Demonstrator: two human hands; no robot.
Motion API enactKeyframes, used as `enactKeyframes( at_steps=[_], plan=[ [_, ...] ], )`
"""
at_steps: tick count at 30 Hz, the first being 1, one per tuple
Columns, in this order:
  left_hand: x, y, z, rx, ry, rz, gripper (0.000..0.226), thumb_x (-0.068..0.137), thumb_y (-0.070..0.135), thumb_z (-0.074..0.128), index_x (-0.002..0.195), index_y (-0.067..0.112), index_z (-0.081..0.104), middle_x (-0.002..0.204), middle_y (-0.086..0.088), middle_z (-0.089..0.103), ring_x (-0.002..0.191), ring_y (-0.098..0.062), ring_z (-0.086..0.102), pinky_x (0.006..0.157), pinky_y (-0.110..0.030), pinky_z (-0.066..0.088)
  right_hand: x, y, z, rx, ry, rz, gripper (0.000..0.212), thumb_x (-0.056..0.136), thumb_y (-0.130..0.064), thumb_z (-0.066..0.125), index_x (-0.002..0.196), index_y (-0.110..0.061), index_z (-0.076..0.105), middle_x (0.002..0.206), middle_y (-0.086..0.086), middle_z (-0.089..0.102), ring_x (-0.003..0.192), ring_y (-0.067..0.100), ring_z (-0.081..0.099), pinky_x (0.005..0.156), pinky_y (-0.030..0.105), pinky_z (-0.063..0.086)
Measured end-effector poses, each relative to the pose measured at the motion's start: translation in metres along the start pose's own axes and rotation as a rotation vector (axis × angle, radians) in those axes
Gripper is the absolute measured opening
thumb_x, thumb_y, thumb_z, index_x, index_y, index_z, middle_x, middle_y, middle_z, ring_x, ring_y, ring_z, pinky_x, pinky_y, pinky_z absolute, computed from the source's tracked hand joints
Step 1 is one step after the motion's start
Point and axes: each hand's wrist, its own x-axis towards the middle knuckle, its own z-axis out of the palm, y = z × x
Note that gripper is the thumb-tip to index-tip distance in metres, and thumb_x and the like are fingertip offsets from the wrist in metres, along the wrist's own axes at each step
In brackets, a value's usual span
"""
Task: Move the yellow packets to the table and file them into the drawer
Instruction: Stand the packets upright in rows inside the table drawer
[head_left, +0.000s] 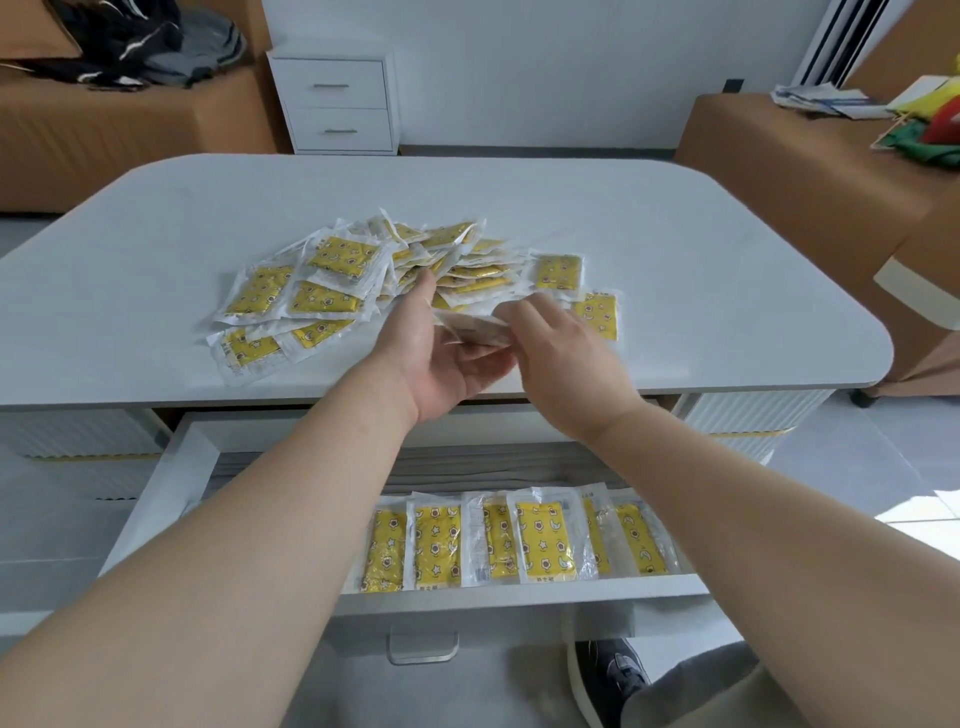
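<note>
So, a loose heap of yellow packets (332, 275) is spread over the middle of the white table (701, 249). The clear wrappers overlap every which way, and a couple of strays are set off at the heap's right side. Just in front of the heap, a single packet (475, 330) is held up with its pale side showing. It's cradled in the left hand (441, 358), which is turned palm-up with the fingers curled under it and the thumb raised toward the heap. The right hand (566, 358) is brought in from the other side with its fingertips at the packet's edge. It's smeared by motion blur though, so whether anything is actually pinched there can't be told. Under the table's near edge the drawer (519, 590) is pulled wide open. A row of filed packets (436, 545) is lined up side by side against its front wall, slightly overlapped, yellow faces up. The drawer's left part is hidden behind the forearm. Further back, a small white nightstand (337, 104) is parked against the wall, and a dark sneaker (608, 675) is seen on the floor below the drawer.
</note>
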Motion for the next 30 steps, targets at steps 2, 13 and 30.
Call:
enactKeyframes(
  at_steps=[2,13,30],
  plan=[
    [-0.008,0.005,-0.001,0.008,0.021,0.066,0.047,0.102,0.040,0.052,0.112,-0.005,0.060,0.096,-0.018,0.066,0.077,-0.029,0.069,0.067,-0.039,0.061,-0.002,-0.009,-0.002,0.047,0.057,-0.100,0.022,0.091,0.000,0.058,0.111,-0.001,0.067,0.098,0.016,0.065,0.072,0.040,0.064,0.063,0.046,0.056],
    [-0.037,-0.003,0.003,0.467,-0.036,0.327,0.029,0.091,-0.006,0.064,0.107,0.017,0.068,0.104,-0.013,0.076,0.092,-0.033,0.075,0.074,-0.050,0.062,0.005,-0.011,-0.040,0.704,-0.081,0.806,0.046,0.089,-0.045,0.071,0.130,-0.026,0.065,0.113,-0.011,0.071,0.099,0.004,0.068,0.079,0.019,0.054],
    [-0.018,-0.024,-0.007,0.652,0.138,0.172,0.107,0.048,0.043,0.096,0.141,0.010,0.053,0.124,-0.009,0.070,0.118,-0.026,0.065,0.110,-0.051,0.042,-0.025,0.024,-0.064,1.111,0.031,1.264,0.015,0.095,-0.010,0.069,0.109,-0.011,0.069,0.101,0.009,0.077,0.090,0.029,0.076,0.078,0.052,0.063]
  ],
)
